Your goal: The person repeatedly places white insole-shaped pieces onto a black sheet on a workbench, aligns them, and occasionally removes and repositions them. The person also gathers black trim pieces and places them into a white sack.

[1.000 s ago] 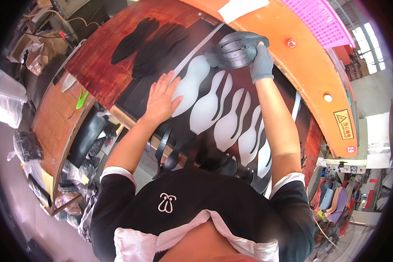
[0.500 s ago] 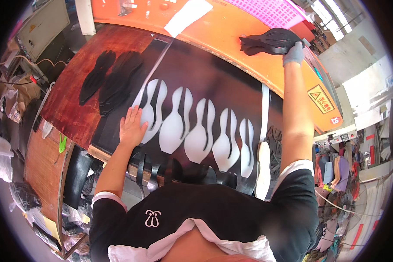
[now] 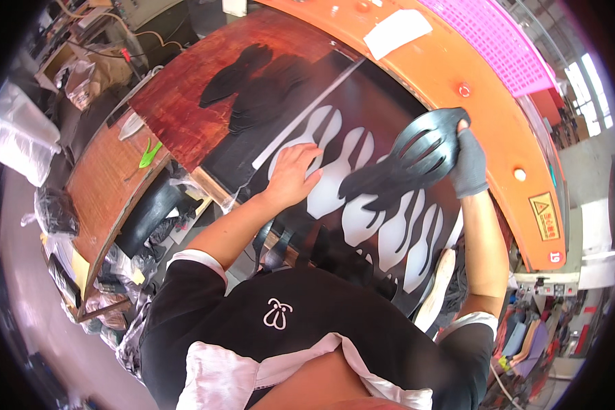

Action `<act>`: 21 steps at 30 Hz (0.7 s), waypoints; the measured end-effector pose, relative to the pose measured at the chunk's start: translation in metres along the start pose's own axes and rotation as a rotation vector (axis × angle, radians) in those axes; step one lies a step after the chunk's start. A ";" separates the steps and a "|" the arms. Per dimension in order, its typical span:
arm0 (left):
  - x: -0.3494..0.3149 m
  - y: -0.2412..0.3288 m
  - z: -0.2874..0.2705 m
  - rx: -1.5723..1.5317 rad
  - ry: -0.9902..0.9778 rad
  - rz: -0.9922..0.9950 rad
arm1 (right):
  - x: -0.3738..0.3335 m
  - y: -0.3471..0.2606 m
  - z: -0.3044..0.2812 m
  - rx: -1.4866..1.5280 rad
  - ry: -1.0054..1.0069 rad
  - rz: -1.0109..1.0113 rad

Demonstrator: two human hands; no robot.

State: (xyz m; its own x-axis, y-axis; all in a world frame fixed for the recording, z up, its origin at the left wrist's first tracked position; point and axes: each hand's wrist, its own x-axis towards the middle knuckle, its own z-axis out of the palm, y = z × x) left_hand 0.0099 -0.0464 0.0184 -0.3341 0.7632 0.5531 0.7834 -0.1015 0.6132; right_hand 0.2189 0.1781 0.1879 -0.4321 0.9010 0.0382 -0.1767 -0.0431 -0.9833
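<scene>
Step in hand, as judged from the poses: handling of a bundle of black slotted pieces (image 3: pixel 417 154) above a row of pale forked shapes (image 3: pixel 329 183). Clasped around the broad end of the bundle: gloved right hand (image 3: pixel 470 164). Directed leftward from the grip and slightly toward the wearer: narrow ends of the bundle, overlapping the row in view; contact with the shapes impossible to tell. Well to the left of the grip: bare left hand (image 3: pixel 294 176), palm down, fingers loosely spread, empty, over the leftmost shapes; pressing or merely hovering, cannot tell. Just beyond the grip: orange beam (image 3: pixel 502 126). Farther left and beyond: white strip (image 3: pixel 307 113), then dark pile (image 3: pixel 266 96) on a red board (image 3: pixel 191 72). Next move, in judgement: calling for a secure hold on the broad end, control of the loose narrow ends, and clearance from the left hand.
</scene>
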 end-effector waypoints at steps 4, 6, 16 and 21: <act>-0.035 -0.029 -0.015 0.373 -0.089 -0.226 | 0.008 0.012 0.045 -0.173 -0.215 0.116; -0.052 -0.043 -0.013 0.434 -0.129 -0.285 | 0.027 0.005 0.078 -0.361 -0.267 0.051; -0.068 -0.072 -0.014 0.322 -0.099 -0.304 | 0.136 -0.009 0.288 -0.581 -0.238 -0.826; -0.067 -0.077 -0.018 0.260 -0.105 -0.317 | 0.107 0.128 0.382 -1.245 -0.513 -1.127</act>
State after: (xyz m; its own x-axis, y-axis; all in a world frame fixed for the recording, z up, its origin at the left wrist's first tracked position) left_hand -0.0375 -0.1010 -0.0555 -0.5349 0.7933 0.2910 0.7610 0.3027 0.5737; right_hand -0.1878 0.1036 0.1341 -0.8402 0.0304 0.5414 0.0559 0.9980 0.0307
